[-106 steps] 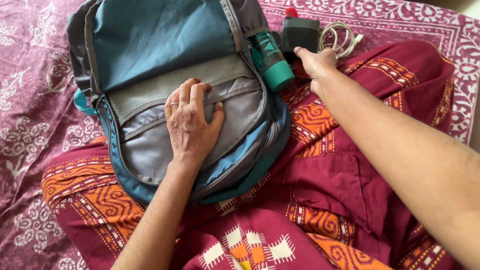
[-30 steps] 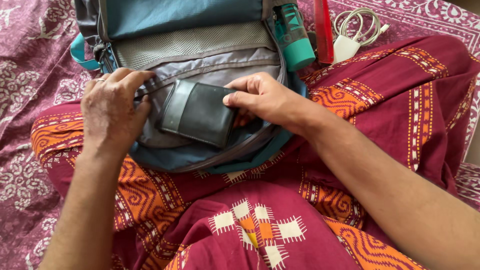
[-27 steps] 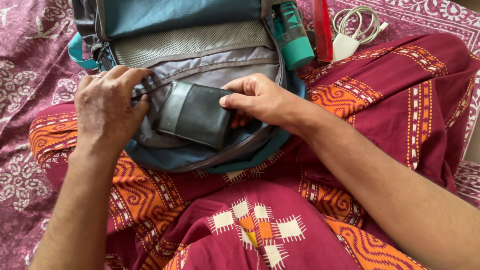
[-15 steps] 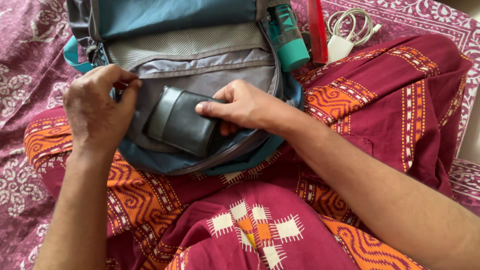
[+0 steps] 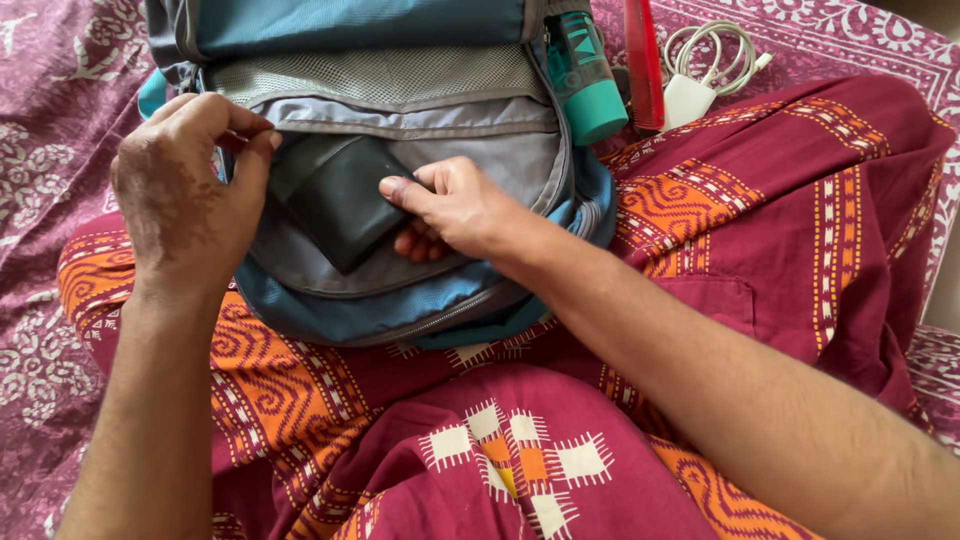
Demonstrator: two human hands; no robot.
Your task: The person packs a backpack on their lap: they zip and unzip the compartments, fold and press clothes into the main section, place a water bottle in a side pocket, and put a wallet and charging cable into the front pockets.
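My right hand [image 5: 450,205] is pinched on the near corner of a black wallet [image 5: 335,190], thumb on top and fingers beneath. The wallet lies tilted, its far end tucked under the lip of the grey inner pocket [image 5: 420,115] of the blue backpack [image 5: 400,300] on my lap. My left hand [image 5: 185,190], just left of the wallet, is clenched on the pocket's edge, pulling it open.

What worries me is that lip. If my left hand lets it go slack, I judge the wallet's corner could catch on the fabric and jam or buckle. My right-hand hold is only a corner pinch, so a snag might twist the wallet free and drop it into the open main compartment below my fingers. The backpack sits on sloping maroon cloth [image 5: 520,450], so a hard push could slide it away from me.

Beyond my right hand, a teal bottle [image 5: 585,70], a red object [image 5: 642,60] and a white charger with coiled cable [image 5: 700,70] lie on the bed [image 5: 60,110]. A shifting backpack could nudge them.
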